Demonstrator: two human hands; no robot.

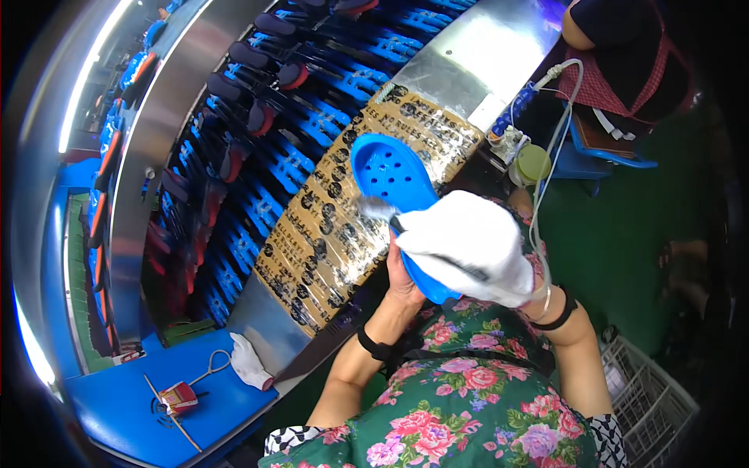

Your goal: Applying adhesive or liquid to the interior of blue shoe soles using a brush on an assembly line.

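Note:
A blue clog (381,165) with round holes in its upper is held out in front of me, over a ledge covered with taped brown cardboard (312,234). My left hand (402,279) grips it from below at the near end, fingers mostly hidden behind it. In a white glove, my right hand (472,246) is closed over the middle of the clog. A small brush-like tool (378,207) sticks out from the gloved fingers, its grey tip smeared by motion beside the clog. The glove hides the tool's handle and part of the clog.
Rows of dark shoe parts on blue holders (324,129) line the rack beyond the ledge. On the blue side table (117,390) lie a white glove (248,363) and a small red box (179,396). A pale hose (577,86), a green container (533,164), another person and a white crate (651,390) are rightward.

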